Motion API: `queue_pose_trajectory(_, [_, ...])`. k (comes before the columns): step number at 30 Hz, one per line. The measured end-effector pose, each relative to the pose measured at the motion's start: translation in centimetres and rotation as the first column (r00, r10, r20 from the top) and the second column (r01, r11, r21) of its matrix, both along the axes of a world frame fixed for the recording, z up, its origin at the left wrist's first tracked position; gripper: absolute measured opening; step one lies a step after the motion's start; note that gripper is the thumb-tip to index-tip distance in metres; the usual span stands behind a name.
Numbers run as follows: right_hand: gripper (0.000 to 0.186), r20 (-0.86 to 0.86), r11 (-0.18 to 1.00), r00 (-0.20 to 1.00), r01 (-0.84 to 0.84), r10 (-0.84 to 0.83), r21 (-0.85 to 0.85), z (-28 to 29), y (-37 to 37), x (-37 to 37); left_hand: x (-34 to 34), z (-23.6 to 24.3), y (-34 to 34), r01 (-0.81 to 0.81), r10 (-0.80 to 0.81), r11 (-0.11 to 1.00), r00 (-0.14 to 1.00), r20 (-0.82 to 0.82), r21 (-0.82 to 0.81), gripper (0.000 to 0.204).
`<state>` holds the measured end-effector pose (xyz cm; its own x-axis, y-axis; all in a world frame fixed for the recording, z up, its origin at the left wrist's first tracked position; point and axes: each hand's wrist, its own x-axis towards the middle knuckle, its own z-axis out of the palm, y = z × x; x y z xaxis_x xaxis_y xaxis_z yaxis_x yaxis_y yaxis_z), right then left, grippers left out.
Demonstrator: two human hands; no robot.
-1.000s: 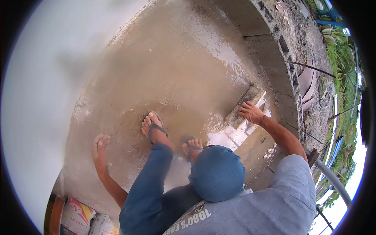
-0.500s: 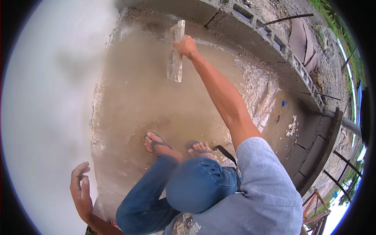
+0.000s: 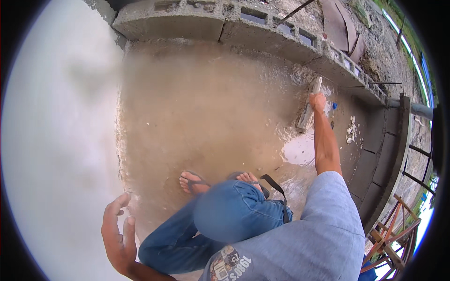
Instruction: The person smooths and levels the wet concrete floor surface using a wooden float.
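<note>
My right hand (image 3: 318, 100) grips a long, pale, weathered float (image 3: 305, 121), which lies slanted on the wet floor near the base of the block wall. A small blue scrap (image 3: 334, 106) lies just right of it. My left hand (image 3: 121, 234) is raised at the lower left beside the pale wall (image 3: 61, 140), fingers loosely curved and apart, holding nothing. I am crouched with bent knees, and my sandalled feet (image 3: 190, 181) stand in cloudy brown water (image 3: 197, 112) that covers the floor.
A low hollow-block wall (image 3: 267, 40) runs along the back and bends down the right side. Steel bars (image 3: 295, 11) stick out of it. A grey pipe (image 3: 419, 110) crosses at the right, above a wooden frame (image 3: 393, 234). Pale crumbs (image 3: 351, 129) lie on the floor.
My right hand has swept the float from the back middle rightward, beside the blue scrap. My left hand stays low at the left. The view has shifted, showing more of the back block wall.
</note>
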<state>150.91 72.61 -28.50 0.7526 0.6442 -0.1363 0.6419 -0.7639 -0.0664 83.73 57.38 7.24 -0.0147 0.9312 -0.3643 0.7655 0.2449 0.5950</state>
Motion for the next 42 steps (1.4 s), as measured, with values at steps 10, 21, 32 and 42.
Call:
queue_pose_trajectory(10, [0.044, -0.619, 0.908, 0.666, -0.336, 0.416, 0.249, 1.1, -2.5, -27.5, 6.7, -0.1, 6.3, 0.419, -0.384, 0.907, 0.867, -0.317, 0.049, 0.043])
queue_pose_trajectory(21, [0.053, -0.193, 0.996, 0.977, -0.088, 0.092, 0.029, -1.9, -14.8, -7.7, 10.9, -1.2, 12.2, 0.608, -0.543, 0.785, 0.768, -0.339, 0.118, 0.046])
queue_pose_trajectory(32, [0.055, -0.209, 0.984, 0.965, -0.137, 0.159, 0.116, 7.6, -11.8, -11.1, 21.1, -2.9, 17.9, 0.838, -0.843, 0.483, 0.523, -0.122, 0.253, 0.039])
queue_pose_trajectory(42, [0.030, -0.162, 0.874, 0.892, -0.447, 0.421, -0.188, 16.9, -7.5, -7.1, 33.5, -9.6, 15.2, 0.801, -0.906, 0.399, 0.420, 0.057, 0.447, 0.021])
